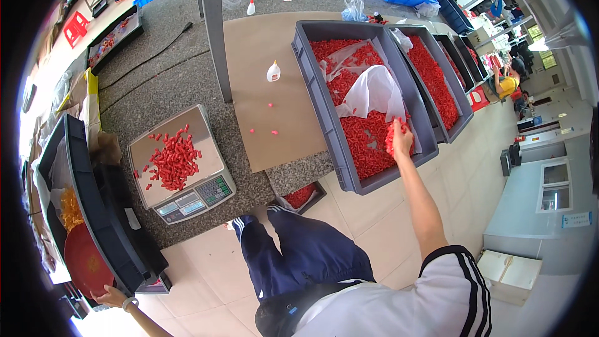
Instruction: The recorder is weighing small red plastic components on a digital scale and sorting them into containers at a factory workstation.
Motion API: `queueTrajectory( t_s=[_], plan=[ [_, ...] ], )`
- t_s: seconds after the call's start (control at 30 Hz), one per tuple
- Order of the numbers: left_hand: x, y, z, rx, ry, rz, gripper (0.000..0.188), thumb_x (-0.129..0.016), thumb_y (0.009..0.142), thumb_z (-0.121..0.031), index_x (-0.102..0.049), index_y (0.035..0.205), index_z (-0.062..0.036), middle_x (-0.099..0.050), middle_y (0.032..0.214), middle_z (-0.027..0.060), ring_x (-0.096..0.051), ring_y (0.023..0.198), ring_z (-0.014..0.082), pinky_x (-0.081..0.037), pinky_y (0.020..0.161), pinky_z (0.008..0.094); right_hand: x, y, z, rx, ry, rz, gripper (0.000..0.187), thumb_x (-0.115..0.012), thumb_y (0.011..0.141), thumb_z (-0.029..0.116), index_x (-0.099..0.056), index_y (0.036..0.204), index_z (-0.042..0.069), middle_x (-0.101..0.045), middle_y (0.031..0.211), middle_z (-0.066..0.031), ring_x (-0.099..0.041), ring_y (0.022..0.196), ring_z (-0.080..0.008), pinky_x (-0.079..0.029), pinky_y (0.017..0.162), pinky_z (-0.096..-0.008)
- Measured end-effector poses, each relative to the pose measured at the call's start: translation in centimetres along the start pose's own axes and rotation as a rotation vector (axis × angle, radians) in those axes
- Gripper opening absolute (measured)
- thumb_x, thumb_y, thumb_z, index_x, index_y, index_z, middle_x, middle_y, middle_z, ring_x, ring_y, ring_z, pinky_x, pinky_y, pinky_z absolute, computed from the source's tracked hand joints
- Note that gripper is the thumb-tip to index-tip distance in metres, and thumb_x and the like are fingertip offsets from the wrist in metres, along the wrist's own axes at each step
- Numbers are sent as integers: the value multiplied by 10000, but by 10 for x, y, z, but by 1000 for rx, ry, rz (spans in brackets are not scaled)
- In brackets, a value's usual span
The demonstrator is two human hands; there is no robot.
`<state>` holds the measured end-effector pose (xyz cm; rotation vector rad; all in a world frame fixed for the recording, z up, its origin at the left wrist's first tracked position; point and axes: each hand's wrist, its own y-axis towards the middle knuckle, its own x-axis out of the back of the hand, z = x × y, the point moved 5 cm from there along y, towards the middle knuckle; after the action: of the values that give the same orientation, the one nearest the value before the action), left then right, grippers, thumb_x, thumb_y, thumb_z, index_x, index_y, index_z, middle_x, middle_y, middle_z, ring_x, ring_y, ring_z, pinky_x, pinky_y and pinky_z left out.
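My right hand (pixel 402 140) is closed around a handful of small red pieces (pixel 391 142). It is over the right side of a large grey bin (pixel 348 173) filled with more of them. White plastic sheeting (pixel 373 92) lies crumpled on the pieces beside it. At the lower left, my left hand (pixel 112 297) grips the edge of a round red bowl (pixel 87 259), which leans by a dark bin (pixel 84 168). A digital scale (pixel 192 203) sits on the stone worktop, with a loose heap of red pieces (pixel 175 161) on its steel pan.
Brown cardboard (pixel 249 87) covers part of the worktop (pixel 150 81), carrying a small white glue bottle (pixel 273 72) and a few stray pink pieces. A metal post (pixel 215 31) rises behind the scale. Another grey bin of red pieces (pixel 430 72) adjoins on the right.
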<state>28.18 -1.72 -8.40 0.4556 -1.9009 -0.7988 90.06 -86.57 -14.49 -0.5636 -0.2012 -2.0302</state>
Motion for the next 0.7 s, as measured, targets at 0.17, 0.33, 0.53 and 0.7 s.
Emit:
queueTrajectory(
  t_s=[0.17,0.33,0.53,0.7],
  plan=[
    [-3,-3,-10,66,-48,33,524,-544,769,-154,-406,1262,-41,-484,1199,244,-554,1012,403,-461,923,448,12,-1,59,144,43,41,318,-581,858,319,-622,784,13,-585,656,-3,-526,546,-85,-414,482,-263],
    [-4,-2,-12,58,-65,21,532,-549,764,-150,-411,1267,-43,-468,1218,239,-537,1040,404,-452,928,454,-23,-48,144,257,94,327,302,-571,882,319,-611,809,28,-536,633,20,-486,510,-56,-396,460,-235],
    [-3,4,4,-22,-131,12,547,-577,743,-155,-423,1256,-39,-461,1209,244,-536,1037,402,-444,929,460,-132,-135,209,438,121,732,270,-582,882,297,-620,827,36,-550,621,36,-475,506,-30,-382,465,-212],
    [0,-4,-39,-279,-63,-39,588,-600,719,-165,-412,1233,51,-434,1217,228,-421,1119,371,-318,1007,441,-237,-232,233,533,88,1071,244,-583,874,250,-632,794,24,-549,592,38,-477,524,-19,-383,484,-205]
  ],
)
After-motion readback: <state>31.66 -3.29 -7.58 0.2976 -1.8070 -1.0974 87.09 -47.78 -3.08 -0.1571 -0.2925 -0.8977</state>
